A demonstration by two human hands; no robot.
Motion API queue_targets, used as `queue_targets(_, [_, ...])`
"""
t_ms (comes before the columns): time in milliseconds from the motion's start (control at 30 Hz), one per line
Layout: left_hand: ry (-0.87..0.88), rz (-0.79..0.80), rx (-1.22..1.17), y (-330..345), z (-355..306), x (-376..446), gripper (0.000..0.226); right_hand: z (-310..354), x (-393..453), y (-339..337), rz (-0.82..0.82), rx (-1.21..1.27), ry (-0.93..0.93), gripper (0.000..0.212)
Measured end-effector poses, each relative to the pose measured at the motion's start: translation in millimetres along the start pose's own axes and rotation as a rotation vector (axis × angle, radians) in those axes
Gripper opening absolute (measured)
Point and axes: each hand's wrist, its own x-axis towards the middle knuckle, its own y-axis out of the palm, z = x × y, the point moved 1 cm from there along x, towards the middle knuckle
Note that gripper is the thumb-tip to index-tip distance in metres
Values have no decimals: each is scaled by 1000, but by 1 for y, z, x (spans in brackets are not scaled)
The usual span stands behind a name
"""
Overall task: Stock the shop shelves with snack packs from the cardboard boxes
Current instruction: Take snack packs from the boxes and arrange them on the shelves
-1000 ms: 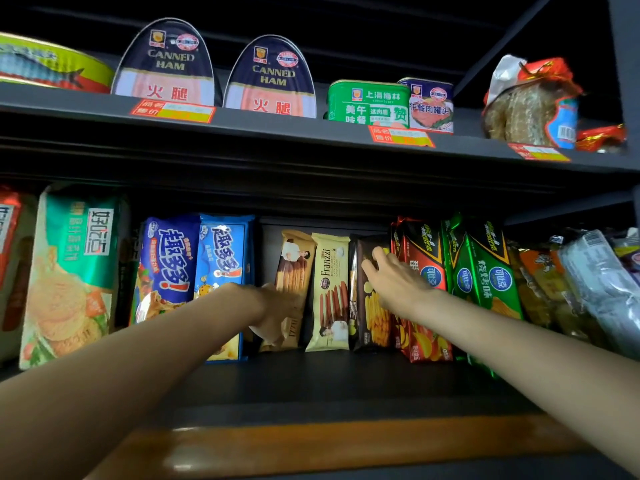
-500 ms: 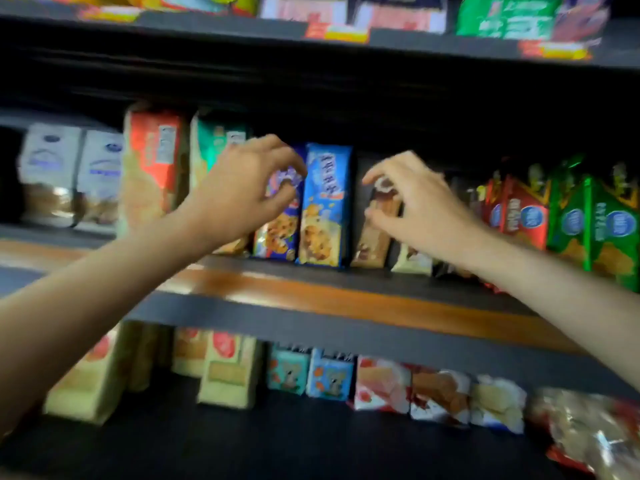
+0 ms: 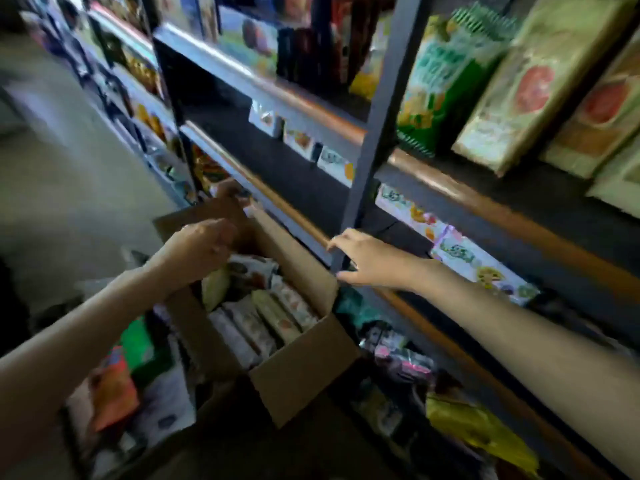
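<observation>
Packs (image 3: 263, 317) fill the box (image 3: 304, 372) under my left grip (image 3: 204, 244), fingers curled, holding nothing I can see; right grip (image 3: 363, 261) spread empty beside. Much stocking left, I judge.

A pale, bare floor (image 3: 69, 174) ran along the left. Dark metal shelving (image 3: 311, 188) with orange-brown front edges filled the right, a grey upright post (image 3: 377, 109) dividing it. Light was dim, the picture blurred.
</observation>
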Motion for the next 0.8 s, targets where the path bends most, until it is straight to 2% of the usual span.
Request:
queue_targets(133, [-191, 114, 24, 26, 69, -10, 36, -1, 81, 77, 280, 168, 127, 46])
queue_targets(267, [-314, 171, 17, 40, 115, 5, 36, -2, 155, 124, 393, 295, 184, 50])
queue_targets(467, [-430, 219, 75, 49, 181, 43, 33, 9, 281, 175, 344, 563, 265, 53])
queue_targets(567, [-480, 211, 87, 56, 212, 61, 34, 25, 340, 203, 250, 648, 299, 47])
queue_targets(667, [-549, 163, 75, 63, 236, 70, 34, 45, 385, 227, 143, 578, 250, 39])
queue_targets(800, [-510, 82, 65, 70, 259, 66, 32, 59, 425, 248, 59, 361, 157, 41])
